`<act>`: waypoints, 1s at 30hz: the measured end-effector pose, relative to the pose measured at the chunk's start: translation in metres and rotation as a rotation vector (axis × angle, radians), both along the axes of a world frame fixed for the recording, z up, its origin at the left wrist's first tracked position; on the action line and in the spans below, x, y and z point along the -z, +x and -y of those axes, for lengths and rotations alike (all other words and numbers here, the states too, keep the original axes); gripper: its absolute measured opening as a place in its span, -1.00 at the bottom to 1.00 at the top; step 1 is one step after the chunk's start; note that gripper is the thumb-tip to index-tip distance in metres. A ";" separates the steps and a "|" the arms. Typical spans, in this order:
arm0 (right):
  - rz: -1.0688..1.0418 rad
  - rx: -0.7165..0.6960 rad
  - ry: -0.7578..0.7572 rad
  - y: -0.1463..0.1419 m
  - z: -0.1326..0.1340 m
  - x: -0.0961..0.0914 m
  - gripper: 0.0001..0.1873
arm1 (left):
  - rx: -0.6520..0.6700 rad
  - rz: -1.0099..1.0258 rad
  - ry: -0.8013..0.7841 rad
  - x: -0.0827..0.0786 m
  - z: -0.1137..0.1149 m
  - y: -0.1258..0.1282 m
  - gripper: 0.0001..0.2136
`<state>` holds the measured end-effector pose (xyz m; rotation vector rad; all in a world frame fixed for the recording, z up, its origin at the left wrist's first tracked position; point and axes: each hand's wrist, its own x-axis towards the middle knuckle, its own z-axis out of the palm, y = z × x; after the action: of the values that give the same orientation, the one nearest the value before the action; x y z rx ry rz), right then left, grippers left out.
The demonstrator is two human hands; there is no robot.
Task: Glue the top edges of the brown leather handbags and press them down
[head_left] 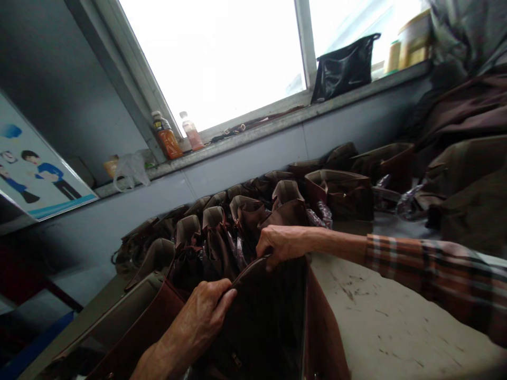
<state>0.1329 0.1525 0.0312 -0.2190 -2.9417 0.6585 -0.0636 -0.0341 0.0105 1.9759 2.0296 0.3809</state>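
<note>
A dark brown bag (269,316) with reddish-brown side panels stands close in front of me. My left hand (202,311) pinches its top edge, thumb on the near side. Further along the same edge, my right hand (281,244) grips the rim with fingers curled over it. A small zipper pull (236,360) shows low on the bag's near face. To the left, touching or nearly touching it, is another open bag (130,316) with a grey-brown lining. The bottom of the held bag is cut off by the frame.
Rows of similar bags (214,216) crowd the table (388,316) up to the wall. Two drink bottles (168,138), some straps (253,125) and a black pouch (344,68) rest on the window sill. A framed poster (43,163) is at the left.
</note>
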 end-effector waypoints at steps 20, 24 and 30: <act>-0.246 -0.014 0.165 0.025 0.029 -0.009 -0.83 | 0.051 0.034 0.118 0.005 -0.018 0.011 -0.60; -0.235 -0.024 0.219 0.025 0.031 -0.008 -0.82 | 0.093 0.030 0.120 0.009 -0.020 0.005 -0.60; -0.197 -0.054 0.285 0.019 0.035 -0.007 -0.86 | 0.120 0.012 0.136 0.022 -0.026 -0.008 -0.60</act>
<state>0.1523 0.1176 0.0385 -0.0438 -2.8127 0.2431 -0.0719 -0.0081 -0.0115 2.1571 1.9125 0.5152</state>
